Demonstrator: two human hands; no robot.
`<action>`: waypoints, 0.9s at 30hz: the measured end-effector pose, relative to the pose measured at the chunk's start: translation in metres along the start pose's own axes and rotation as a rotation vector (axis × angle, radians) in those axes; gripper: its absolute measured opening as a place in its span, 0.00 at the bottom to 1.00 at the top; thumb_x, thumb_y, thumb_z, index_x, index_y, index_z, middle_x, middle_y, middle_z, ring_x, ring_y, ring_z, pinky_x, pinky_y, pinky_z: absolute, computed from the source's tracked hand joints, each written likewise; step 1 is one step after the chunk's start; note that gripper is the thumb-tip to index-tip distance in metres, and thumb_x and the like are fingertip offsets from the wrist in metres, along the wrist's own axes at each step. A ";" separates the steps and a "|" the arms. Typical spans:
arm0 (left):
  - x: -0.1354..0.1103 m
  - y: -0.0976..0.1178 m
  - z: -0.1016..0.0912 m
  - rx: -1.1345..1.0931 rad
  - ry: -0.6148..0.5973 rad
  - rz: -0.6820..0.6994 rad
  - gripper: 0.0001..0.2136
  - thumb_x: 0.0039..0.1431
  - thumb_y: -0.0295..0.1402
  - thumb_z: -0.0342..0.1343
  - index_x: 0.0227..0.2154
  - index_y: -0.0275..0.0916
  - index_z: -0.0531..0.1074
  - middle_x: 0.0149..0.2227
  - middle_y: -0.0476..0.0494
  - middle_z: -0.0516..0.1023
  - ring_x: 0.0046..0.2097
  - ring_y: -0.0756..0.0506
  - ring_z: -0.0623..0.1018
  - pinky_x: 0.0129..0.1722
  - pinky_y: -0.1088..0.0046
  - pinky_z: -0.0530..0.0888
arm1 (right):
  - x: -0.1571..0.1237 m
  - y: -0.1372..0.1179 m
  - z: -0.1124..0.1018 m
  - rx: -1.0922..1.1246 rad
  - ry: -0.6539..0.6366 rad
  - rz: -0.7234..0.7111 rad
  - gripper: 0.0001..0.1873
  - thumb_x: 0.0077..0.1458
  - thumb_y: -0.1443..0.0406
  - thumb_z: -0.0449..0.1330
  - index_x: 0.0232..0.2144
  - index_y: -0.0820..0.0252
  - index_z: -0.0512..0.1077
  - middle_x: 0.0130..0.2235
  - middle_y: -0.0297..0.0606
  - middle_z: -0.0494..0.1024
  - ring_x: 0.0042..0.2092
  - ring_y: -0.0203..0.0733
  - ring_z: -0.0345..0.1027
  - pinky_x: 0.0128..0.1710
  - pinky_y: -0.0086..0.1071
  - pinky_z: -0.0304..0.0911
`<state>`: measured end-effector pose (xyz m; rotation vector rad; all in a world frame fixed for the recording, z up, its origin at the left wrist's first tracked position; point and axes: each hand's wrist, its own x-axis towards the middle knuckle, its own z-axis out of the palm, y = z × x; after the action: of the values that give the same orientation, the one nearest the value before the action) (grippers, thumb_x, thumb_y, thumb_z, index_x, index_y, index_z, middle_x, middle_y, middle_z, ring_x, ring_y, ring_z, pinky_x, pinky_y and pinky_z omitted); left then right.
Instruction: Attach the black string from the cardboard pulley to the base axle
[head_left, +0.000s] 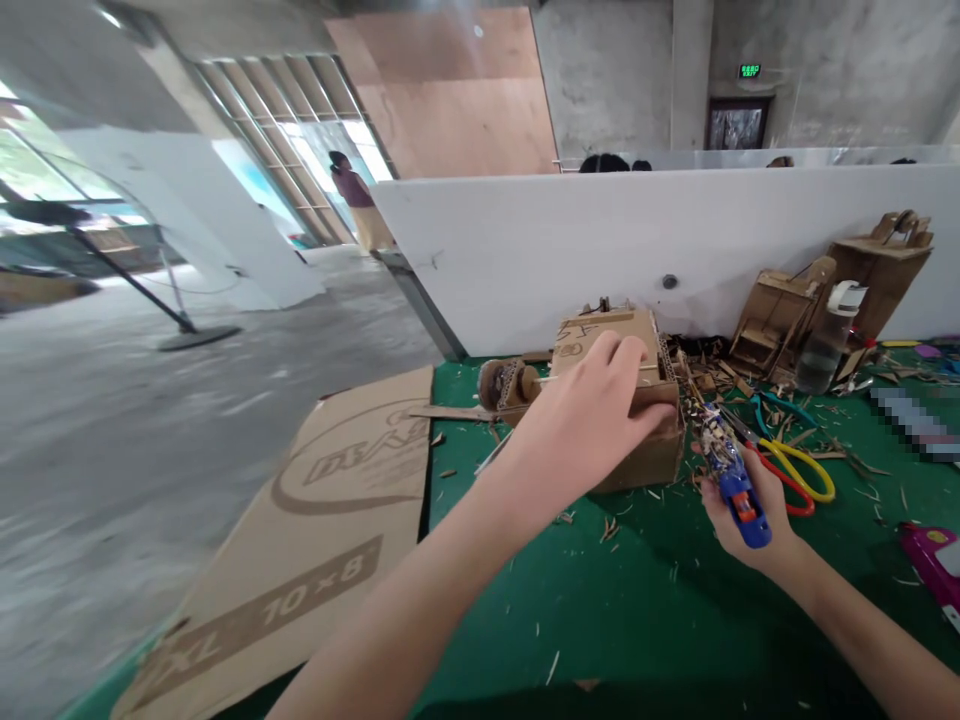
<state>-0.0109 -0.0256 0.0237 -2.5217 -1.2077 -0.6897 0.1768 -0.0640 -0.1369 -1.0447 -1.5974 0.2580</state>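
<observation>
Head view: shows a green counter (637,620), backed by a white partition (562,250). At left, includes a flat cardboard sheet (352,520), printed "XL 10 x 8". Against the partition at right, shows cardboard models (772,315), side by side. Near the partition, mid-counter, shows a cardboard box (637,475), with a round cardboard piece (506,385) near its left side. Over the box top, shows the left hand (600,395), thumb and index finger apart; cannot tell about any grip underneath. Just right of the box, shows the right hand (778,530), clamped around a blue glue gun (739,490). In front of the models, includes a clear bottle (821,345) with white lid. Just beside the right hand, shows scissors (828,485), handled in red and yellow. Smallest: cardboard scraps (611,528), strewn about, thickest between box and models.
</observation>
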 end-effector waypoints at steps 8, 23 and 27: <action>0.036 -0.023 -0.010 -0.218 -0.184 -0.110 0.20 0.68 0.44 0.37 0.32 0.39 0.70 0.33 0.42 0.75 0.34 0.46 0.73 0.34 0.69 0.67 | 0.008 0.000 0.010 -0.050 -0.058 0.154 0.16 0.55 0.62 0.58 0.46 0.55 0.63 0.36 0.40 0.79 0.35 0.45 0.76 0.34 0.34 0.71; 0.072 -0.056 -0.013 -0.350 -0.459 0.003 0.12 0.55 0.36 0.50 0.40 0.37 0.72 0.44 0.43 0.77 0.42 0.45 0.75 0.40 0.71 0.69 | 0.025 0.001 0.018 -0.169 -0.065 0.124 0.19 0.54 0.65 0.56 0.49 0.55 0.61 0.41 0.41 0.78 0.40 0.47 0.75 0.34 0.33 0.69; 0.079 -0.060 -0.010 -0.408 -0.536 0.003 0.14 0.49 0.33 0.54 0.39 0.36 0.73 0.42 0.43 0.78 0.39 0.46 0.76 0.37 0.73 0.69 | 0.030 -0.004 0.014 -0.274 -0.056 0.063 0.13 0.54 0.63 0.56 0.44 0.55 0.63 0.38 0.39 0.76 0.34 0.45 0.73 0.30 0.33 0.65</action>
<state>-0.0186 0.0596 0.0755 -3.1867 -1.3252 -0.2764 0.1642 -0.0394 -0.1185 -1.3088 -1.6845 0.1128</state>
